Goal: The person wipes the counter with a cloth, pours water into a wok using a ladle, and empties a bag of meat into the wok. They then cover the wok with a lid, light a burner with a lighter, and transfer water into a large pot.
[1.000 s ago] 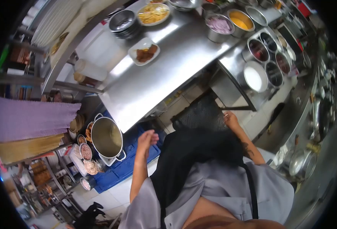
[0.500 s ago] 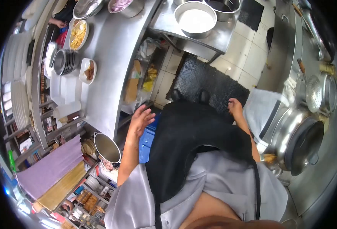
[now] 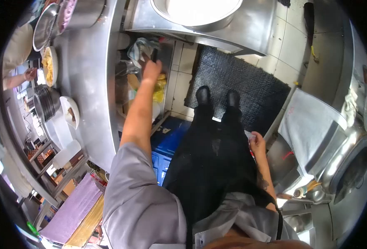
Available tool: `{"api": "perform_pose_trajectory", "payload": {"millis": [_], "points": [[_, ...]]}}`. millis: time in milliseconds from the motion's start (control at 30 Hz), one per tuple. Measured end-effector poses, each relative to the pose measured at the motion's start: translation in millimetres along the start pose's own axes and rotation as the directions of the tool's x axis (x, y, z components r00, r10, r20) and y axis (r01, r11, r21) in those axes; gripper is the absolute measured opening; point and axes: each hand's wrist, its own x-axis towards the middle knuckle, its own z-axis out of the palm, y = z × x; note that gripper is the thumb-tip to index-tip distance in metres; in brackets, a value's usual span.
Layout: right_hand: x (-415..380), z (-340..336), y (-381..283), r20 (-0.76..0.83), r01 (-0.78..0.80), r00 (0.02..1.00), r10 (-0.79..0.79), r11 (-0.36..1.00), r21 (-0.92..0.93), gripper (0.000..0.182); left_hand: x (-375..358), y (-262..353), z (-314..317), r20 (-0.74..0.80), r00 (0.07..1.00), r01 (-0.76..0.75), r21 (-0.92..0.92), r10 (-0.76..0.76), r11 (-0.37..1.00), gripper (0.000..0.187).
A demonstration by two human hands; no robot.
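My left hand [image 3: 151, 69] reaches into the shelf under the steel counter [image 3: 91, 79], at a crumpled clear plastic bag [image 3: 139, 49]. Its fingers are bent around a narrow dark thing that is too small to make out. Below it on the shelf lie a yellow packet [image 3: 160, 89] and a piece of brown cardboard [image 3: 132, 81]. Beside my right thigh, my right hand [image 3: 257, 143] has its fingers curled, with a small pale thing at the fingertips that I cannot identify.
A large round pan of white contents [image 3: 196, 10] stands on the steel table [image 3: 254, 27]. Blue crates [image 3: 171, 135] stand by my left leg. A white cloth [image 3: 306, 120] hangs at the right. Another person's hand [image 3: 30, 74] shows beyond the counter.
My left hand has moved forward from beside my body into the shelf. The view has shifted towards the shelf and floor. A pale thing now shows at my right fingertips.
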Motion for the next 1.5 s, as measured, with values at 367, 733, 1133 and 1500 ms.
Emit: {"api": "perform_pose_trajectory", "payload": {"millis": [367, 733, 1133, 1500], "points": [[6.5, 50.7, 27.5, 0.064, 0.158, 0.987, -0.146, 0.955, -0.250, 0.025, 69.5, -53.7, 30.0, -0.162, 0.899, -0.345, 0.314, 0.408, 0.885, 0.042], [9.9, 71.3, 18.2, 0.072, -0.087, 0.992, 0.100, 0.983, -0.164, 0.027, 111.7, -67.9, 30.7, -0.121, 0.903, -0.368, 0.274, 0.411, 0.889, 0.031], [1.0, 65.3, 48.1, 0.081, 0.014, 0.997, 0.005, 0.973, -0.228, 0.026, 146.9, -25.2, 22.4, 0.061, 0.965, -0.261, 0.197, 0.254, 0.945, 0.044], [0.4, 72.6, 30.2, 0.156, -0.043, 0.985, 0.077, 0.977, -0.208, 0.028, 166.1, -53.9, 2.9, 0.125, 0.961, -0.257, 0.735, 0.247, 0.628, 0.049]]}}
